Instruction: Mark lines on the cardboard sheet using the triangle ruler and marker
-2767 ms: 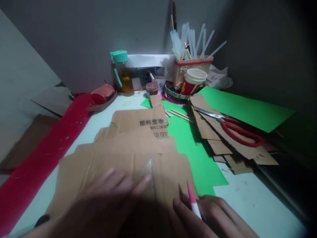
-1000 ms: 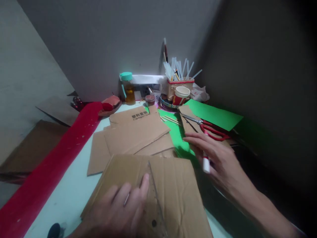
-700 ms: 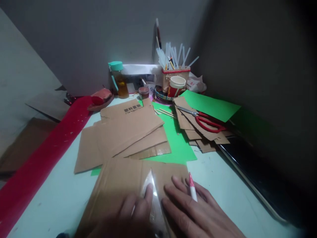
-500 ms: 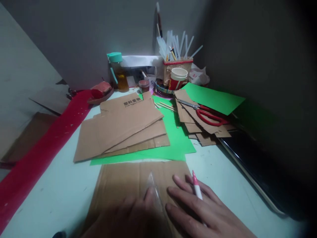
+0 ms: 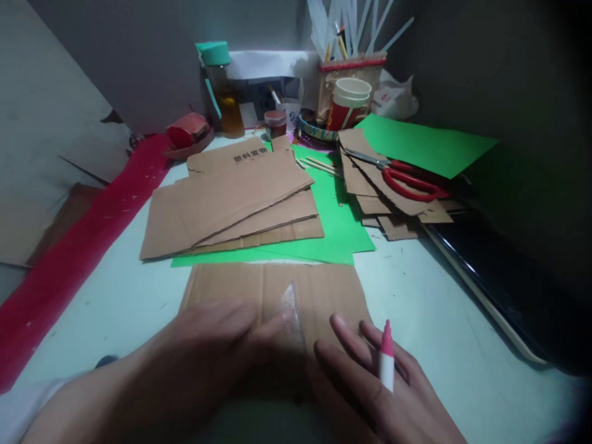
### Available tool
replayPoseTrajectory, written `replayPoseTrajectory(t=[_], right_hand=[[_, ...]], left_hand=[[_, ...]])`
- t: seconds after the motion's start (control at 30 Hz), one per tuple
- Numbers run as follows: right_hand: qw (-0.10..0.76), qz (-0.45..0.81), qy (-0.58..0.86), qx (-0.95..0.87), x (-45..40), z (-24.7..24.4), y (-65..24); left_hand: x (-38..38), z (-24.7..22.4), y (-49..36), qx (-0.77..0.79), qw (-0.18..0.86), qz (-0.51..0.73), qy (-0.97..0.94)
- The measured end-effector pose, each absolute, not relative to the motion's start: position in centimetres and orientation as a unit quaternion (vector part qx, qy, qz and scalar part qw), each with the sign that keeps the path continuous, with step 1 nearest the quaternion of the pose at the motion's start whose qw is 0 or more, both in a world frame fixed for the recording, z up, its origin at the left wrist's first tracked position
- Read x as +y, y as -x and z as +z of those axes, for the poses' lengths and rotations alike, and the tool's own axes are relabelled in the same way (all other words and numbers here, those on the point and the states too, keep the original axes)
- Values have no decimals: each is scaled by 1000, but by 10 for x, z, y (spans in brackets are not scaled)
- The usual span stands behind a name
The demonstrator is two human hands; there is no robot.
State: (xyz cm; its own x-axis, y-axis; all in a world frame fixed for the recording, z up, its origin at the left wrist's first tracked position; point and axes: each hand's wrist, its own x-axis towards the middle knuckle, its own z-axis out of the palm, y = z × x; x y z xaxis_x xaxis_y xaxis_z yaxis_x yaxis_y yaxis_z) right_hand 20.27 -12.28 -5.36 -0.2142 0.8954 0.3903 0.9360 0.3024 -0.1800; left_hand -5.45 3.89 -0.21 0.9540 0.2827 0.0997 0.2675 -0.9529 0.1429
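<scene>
A brown cardboard sheet point(image 5: 226, 280) lies in front of me, and a clear plastic set square point(image 5: 290, 302) rests on it with its pointed corner facing away. My left hand point(image 5: 217, 333) reaches across the sheet, its thumb on the set square; its other fingers are dark and blurred. To the right, my right hand point(image 5: 370, 370) spreads its fingers over the sheet near the ruler's edge. Between its fingers it holds a white marker point(image 5: 386, 370) with a pink tip pointing up. The near part of the set square is hidden in shadow.
Behind the sheet, cut cardboard pieces point(image 5: 222, 203) overlap green paper point(image 5: 337, 228). Red-handled scissors point(image 5: 411, 185) lie on more cardboard at right, beside a dark flat device point(image 5: 499, 283). A bottle point(image 5: 229, 105), paper cups point(image 5: 349, 102) and a straw holder point(image 5: 324, 80) stand at the back.
The view has tilted down, so the table things sit higher. My left hand and forearm show more, lying across the sheet. The marker stays in my right hand.
</scene>
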Motion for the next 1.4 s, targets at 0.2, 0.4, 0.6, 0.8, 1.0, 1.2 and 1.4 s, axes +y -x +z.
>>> replayPoseTrajectory(t=[0.2,0.4,0.6,0.8,1.0,1.2,1.4], right_hand=[[258,-40,613,-745,-109,-54,-182],[267,-36,623,-734,-107,-54,-180],[263,-27,657,-706,-127,-67,-174],[275,-26,653,-705,-128,-68,-169],[297,-43,644,-703,-123,-65,-169],[307,-65,655,-687,-127,-69,-160],[303,-134,618,-713,-125,-73,-166]], left_hand=[[47,-1,54,153,76,108,-979],[43,-5,59,178,100,72,-976],[43,-8,65,166,83,75,-980],[46,-11,70,176,64,64,-980],[48,-11,68,180,28,65,-981],[49,-8,66,163,0,52,-985],[49,-8,60,159,-26,45,-986]])
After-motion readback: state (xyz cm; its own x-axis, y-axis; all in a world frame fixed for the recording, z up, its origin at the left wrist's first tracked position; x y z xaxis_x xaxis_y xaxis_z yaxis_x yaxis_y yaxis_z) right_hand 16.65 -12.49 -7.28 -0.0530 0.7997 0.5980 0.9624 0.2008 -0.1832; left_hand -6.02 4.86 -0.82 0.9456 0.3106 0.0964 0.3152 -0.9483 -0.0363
